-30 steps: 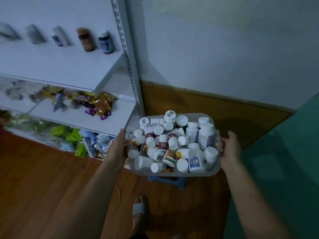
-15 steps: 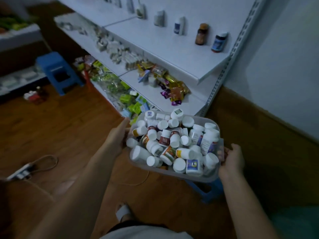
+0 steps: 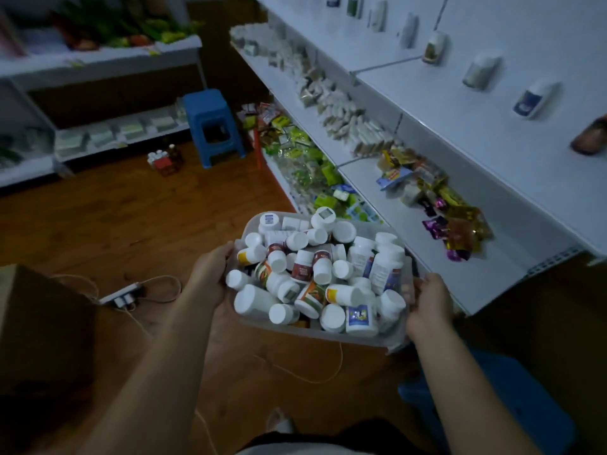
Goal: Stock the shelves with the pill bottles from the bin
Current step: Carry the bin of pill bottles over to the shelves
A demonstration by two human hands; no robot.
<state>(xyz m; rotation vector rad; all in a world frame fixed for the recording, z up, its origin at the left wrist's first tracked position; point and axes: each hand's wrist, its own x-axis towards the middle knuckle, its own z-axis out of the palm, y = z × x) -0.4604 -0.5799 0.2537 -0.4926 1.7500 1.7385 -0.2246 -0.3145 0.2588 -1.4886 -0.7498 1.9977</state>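
Both hands grip the bin [image 3: 297,330]: the left hand [image 3: 210,274] wraps its left end with the thumb at the rim, and the right hand [image 3: 427,303] curls round its right end. It is carried in the air at the lower middle of the frame, just beside the front edge of the shelves [image 3: 443,257].

The bin is translucent plastic and heaped with pill bottles [image 3: 315,274], mostly white with white caps. They lie jumbled on their sides and ends, with red, orange, yellow and blue labels among them.

Below is a brown wooden floor [image 3: 131,218]. A blue stool [image 3: 492,405] sits at lower right, a thin cable [image 3: 312,377] loops under the bin, and a power strip [image 3: 121,295] lies to the left beside a cardboard box [image 3: 39,323].

Along the right, the white shelves run up the frame. The lower tiers hold shiny sachets [image 3: 456,224], green packets [image 3: 305,165] and pale small boxes [image 3: 341,110]. The top tier carries a spaced row of standing bottles [image 3: 528,100].

Farther off a second blue stool [image 3: 212,126] stands against the shelving. A small pack of bottles [image 3: 164,159] sits on the floor near it. Another white shelf unit [image 3: 98,57] with blurred green goods fills the upper left.
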